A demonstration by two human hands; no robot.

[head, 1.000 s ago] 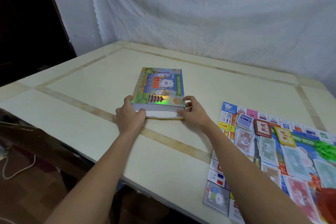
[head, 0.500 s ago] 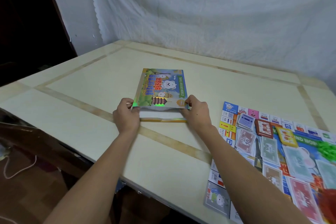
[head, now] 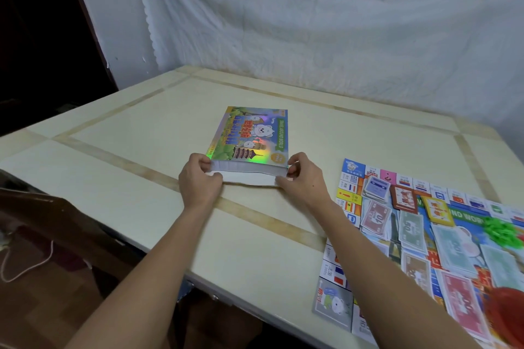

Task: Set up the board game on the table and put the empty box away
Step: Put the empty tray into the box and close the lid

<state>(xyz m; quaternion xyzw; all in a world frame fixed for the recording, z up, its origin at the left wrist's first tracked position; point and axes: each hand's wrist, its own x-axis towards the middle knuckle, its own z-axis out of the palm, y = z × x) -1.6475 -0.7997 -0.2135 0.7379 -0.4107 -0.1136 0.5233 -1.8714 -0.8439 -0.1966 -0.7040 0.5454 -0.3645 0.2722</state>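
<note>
Since the box [head: 251,140] sits mid-table [head: 136,178], away from the game board [head: 425,235] at the right edge, both hands pinch its near corners, left hand [head: 200,183] & right hand [head: 303,181], prob to tuck the white flap shut.

The flat game box [head: 251,136], its lid a shiny colourful print with a white bear and "TRAVEL AROUND WORLD", lies at frame centre, the lid's near edge raised off the white base. The game board [head: 351,170] lies open at lower right, covered with paper money [head: 411,228], cards [head: 377,188] and green pieces [head: 502,232].
</note>
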